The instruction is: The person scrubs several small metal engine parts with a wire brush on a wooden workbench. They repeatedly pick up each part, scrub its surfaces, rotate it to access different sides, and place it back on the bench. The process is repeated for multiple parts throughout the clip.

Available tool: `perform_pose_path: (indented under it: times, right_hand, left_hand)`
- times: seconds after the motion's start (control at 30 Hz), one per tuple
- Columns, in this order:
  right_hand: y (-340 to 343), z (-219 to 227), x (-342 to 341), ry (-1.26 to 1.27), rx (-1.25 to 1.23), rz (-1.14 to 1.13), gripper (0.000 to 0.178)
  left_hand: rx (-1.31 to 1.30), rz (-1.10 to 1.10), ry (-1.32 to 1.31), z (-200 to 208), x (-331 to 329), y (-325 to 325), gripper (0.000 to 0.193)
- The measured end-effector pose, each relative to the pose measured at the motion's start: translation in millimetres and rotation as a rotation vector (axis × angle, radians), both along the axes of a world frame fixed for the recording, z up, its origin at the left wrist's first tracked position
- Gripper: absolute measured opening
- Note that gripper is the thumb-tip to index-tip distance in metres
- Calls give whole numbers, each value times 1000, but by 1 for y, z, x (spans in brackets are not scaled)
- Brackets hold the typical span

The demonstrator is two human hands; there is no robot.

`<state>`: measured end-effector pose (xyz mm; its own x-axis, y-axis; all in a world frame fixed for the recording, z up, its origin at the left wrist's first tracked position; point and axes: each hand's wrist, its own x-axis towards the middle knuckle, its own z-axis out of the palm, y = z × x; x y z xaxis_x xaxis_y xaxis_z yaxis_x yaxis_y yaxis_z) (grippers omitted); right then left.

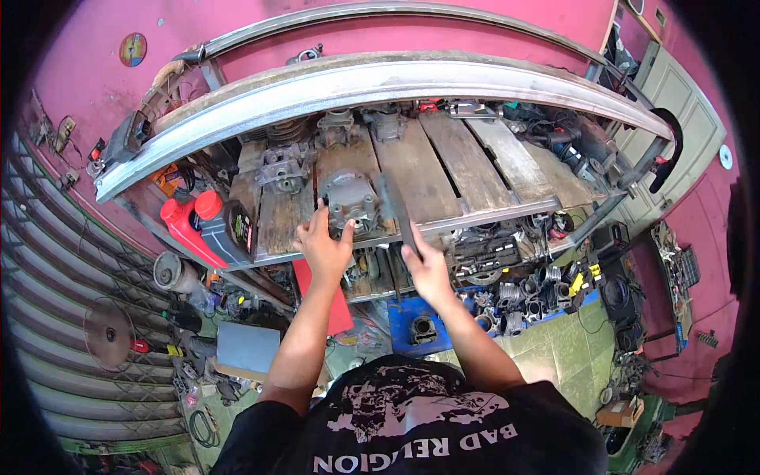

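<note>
A grey metal engine cylinder head (350, 195) rests near the front edge of the wooden bench shelf. My left hand (323, 245) grips its near left corner, with the fingers along the side and the thumb at the front. In my right hand (428, 271) is a long, dark brush-like tool (399, 207), held by its lower end and tilted up beside the cylinder head's right side. The tool's left edge is blurred, so I cannot tell whether it touches the metal. Another grey engine part (283, 168) lies behind and to the left.
Red and dark bottles (222, 229) stand at the shelf's left end. A metal beam (380, 77) crosses above the shelf's back. More engine parts (385, 124) sit under it, with tools (566, 146) at the right. Several metal cylinders (511, 297) lie on a blue mat (405, 313) below.
</note>
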<state>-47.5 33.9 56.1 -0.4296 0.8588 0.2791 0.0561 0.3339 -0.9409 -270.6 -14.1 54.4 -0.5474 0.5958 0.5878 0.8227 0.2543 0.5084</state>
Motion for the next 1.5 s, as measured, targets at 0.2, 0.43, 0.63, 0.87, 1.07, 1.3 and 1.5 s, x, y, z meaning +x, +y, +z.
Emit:
perform_pose_path:
  times: [0.2, 0.43, 0.63, 0.87, 1.07, 1.3, 1.5]
  right_hand:
    - [33, 10, -8, -60, 327, -75, 53]
    - [60, 17, -27, -139, 244, -48, 56]
    - [-31, 14, 6, -438, 653, -306, 66]
    - [27, 71, -61, -480, 903, -283, 60]
    - [11, 77, -72, -564, 981, -193, 60]
    - [-59, 66, -27, -672, 910, -222, 63]
    - [16, 92, -80, -697, 777, -224, 60]
  left_hand:
    - [-8, -20, -38, -1, -7, 1, 68]
    - [-38, -5, -29, 5, 2, 6, 70]
    - [-45, 15, -37, 6, 3, 2, 70]
    - [-46, -24, -51, 5, 0, 7, 67]
    - [-61, -15, -89, 9, 3, 1, 69]
    - [-119, -1, -64, 11, 2, -1, 71]
    - [-87, -49, -31, 15, 4, -2, 68]
